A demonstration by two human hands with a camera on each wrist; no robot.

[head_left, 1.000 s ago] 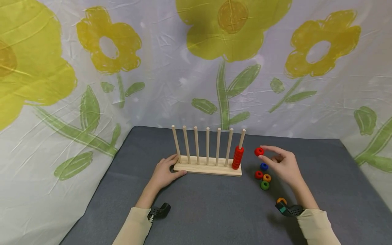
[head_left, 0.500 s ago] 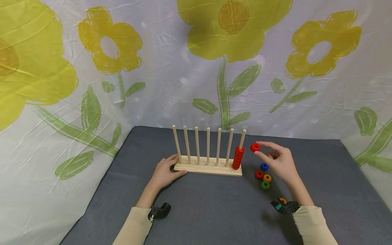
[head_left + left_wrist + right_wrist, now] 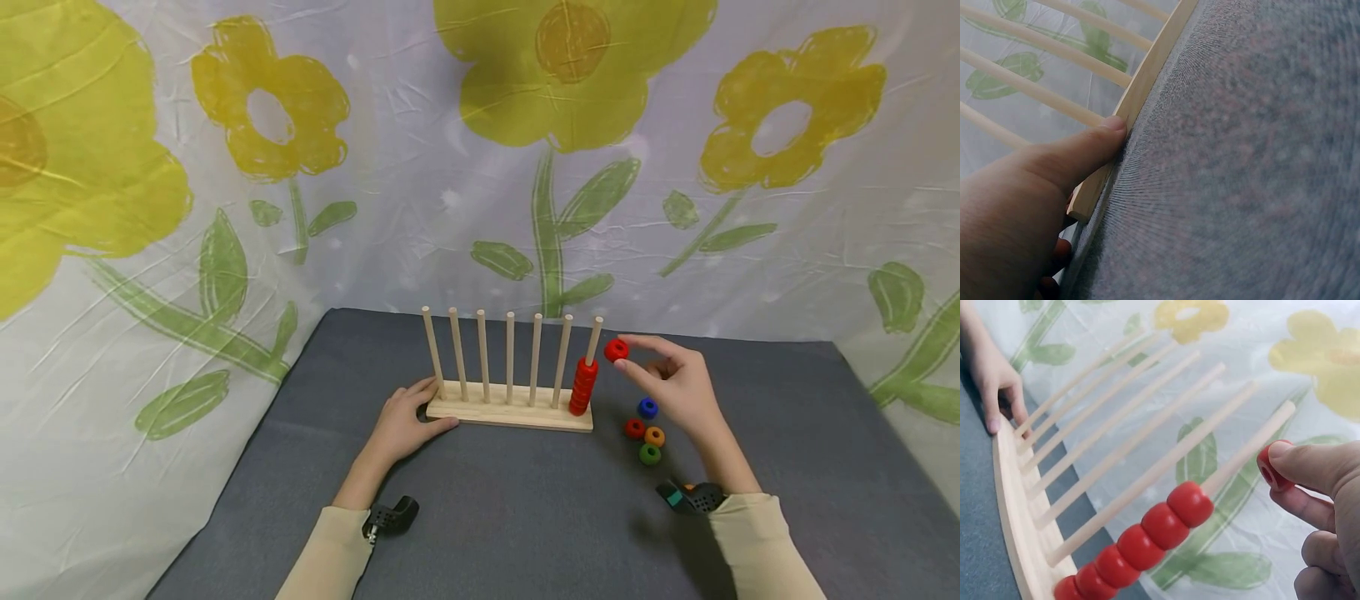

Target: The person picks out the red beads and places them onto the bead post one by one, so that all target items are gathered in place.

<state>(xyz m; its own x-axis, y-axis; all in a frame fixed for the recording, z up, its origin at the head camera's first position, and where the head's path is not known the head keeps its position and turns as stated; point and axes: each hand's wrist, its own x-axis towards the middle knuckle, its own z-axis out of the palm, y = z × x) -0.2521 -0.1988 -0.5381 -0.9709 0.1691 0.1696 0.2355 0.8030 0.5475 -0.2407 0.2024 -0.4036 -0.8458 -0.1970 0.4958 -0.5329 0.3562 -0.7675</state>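
Note:
A wooden peg rack [image 3: 510,416] stands on the cloth, with several upright rods along its base. The rightmost rod bears a stack of red beads [image 3: 582,387], and its bare top sticks out above them. My left hand [image 3: 406,421] grips the rack's left end; in the left wrist view its thumb [image 3: 1094,147] lies on the base's front side. Between thumb and index finger, my right hand [image 3: 678,383] pinches a red bead [image 3: 617,349]. That bead is beside the rightmost rod, apart from it; the right wrist view shows its hole side.
Loose beads lie right of the rack: a blue one [image 3: 648,407], a red one [image 3: 634,429], an orange one [image 3: 655,437] and a green one [image 3: 649,454]. Another orange bead is mostly hidden by the right wrist camera [image 3: 697,497]. A flowered curtain [image 3: 405,208] hangs behind the table.
My right hand has carried the red bead left and upward, closer to the rightmost rod's top. The left hand and the rack have stayed in place.

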